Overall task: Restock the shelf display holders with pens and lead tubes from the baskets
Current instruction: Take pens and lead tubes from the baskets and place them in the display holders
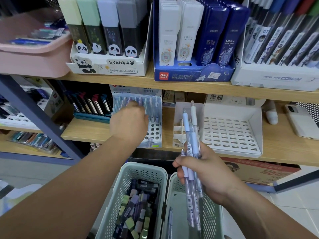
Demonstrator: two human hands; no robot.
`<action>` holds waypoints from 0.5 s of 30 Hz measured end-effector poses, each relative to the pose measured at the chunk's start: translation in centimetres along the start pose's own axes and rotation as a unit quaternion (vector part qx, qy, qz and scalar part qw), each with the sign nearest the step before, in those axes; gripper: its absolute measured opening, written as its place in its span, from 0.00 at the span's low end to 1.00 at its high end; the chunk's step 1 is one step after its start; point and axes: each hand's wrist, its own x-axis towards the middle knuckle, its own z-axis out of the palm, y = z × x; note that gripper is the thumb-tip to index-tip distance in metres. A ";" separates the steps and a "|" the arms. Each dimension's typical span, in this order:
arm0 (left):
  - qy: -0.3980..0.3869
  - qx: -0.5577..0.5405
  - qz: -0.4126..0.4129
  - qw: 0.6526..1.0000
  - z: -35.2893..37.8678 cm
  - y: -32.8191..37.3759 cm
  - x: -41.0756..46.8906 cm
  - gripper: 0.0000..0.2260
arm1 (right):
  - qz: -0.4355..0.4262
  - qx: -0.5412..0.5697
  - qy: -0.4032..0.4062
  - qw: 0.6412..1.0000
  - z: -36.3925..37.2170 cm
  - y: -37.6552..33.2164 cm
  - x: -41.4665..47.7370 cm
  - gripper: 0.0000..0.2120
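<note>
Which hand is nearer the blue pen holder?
Left. The left hand is at the pen holder, reaching among its pens; the right hand grips a pen bunch lower right, over a basket.

Matt plastic basket point(141, 167), glossy clear pens point(186, 125) (plastic), wood-grain shelf point(89, 130)
</note>
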 end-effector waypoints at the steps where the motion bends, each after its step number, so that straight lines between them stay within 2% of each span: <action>1: 0.006 -0.009 0.004 1.000 -0.1 -0.1 0.0 0.11 | -0.001 0.006 -0.011 1.000 0.0 -0.1 0.0 0.16; 6: 0.069 -0.049 0.035 0.996 -1.9 -0.4 -0.7 0.10 | -0.001 0.010 -0.030 1.000 0.1 -0.6 -0.1 0.14; 8: 0.073 -0.122 0.049 0.989 -2.9 -0.1 -1.4 0.10 | -0.003 0.000 -0.038 0.999 0.4 -0.7 -0.1 0.15; 9: 0.048 -0.201 0.036 0.978 -3.3 0.4 -2.0 0.10 | -0.003 -0.007 -0.042 0.999 0.6 -0.6 -0.1 0.15; 10: 0.000 -0.309 0.002 0.951 -3.5 1.1 -2.7 0.11 | -0.001 -0.014 -0.049 0.999 0.7 -0.6 -0.2 0.16; 12: -0.126 -0.518 -0.085 0.842 -3.7 2.7 -4.1 0.10 | 0.006 -0.033 -0.066 0.997 1.2 -0.5 -0.3 0.16; 13: -0.166 -0.576 -0.114 0.792 -3.6 3.2 -4.8 0.10 | 0.007 -0.047 -0.072 0.996 1.4 -0.3 -0.3 0.16; 15: -0.198 -0.628 -0.152 0.737 -3.1 3.7 -5.8 0.09 | 0.007 -0.064 -0.070 0.995 1.9 0.0 -0.4 0.14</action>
